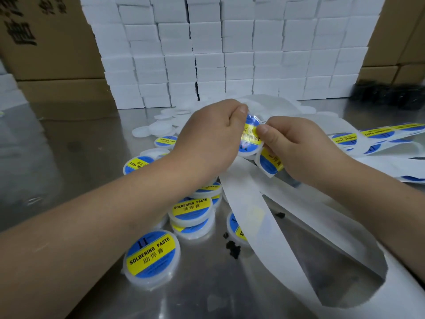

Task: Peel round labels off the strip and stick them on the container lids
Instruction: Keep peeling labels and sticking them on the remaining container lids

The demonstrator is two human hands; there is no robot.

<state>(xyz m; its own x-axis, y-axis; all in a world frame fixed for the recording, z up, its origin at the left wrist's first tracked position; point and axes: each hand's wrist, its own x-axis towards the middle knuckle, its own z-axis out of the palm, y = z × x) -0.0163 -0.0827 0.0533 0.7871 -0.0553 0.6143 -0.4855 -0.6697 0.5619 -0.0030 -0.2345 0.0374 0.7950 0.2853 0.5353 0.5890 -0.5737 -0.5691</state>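
Left forearm (pixel 92 226) nearest; container (pixel 251 140) gripped in left hand (pixel 207 139), label strip (pixel 270 163) pinched in right hand (pixel 299 148) beside it.

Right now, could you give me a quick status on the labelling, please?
Left hand grips container. Right hand pinches label onto it. Spent backing strip trails below.

One wide-angle view, worn on the person's head, looks forward and down over the metal worktop (pixel 69 146). It sits close: the forearms come in from the two bottom corners, and the left hand (pixel 207 139) and right hand (pixel 296 148) meet on a round tub (pixel 250 137) near the middle. The label strip (pixel 253 203) runs toward the near right corner. The worktop's far edge lies in the upper half, walled by stacked white boxes (pixel 230 54) and brown cartons (pixel 46 42). Lines bow near the frame's sides.
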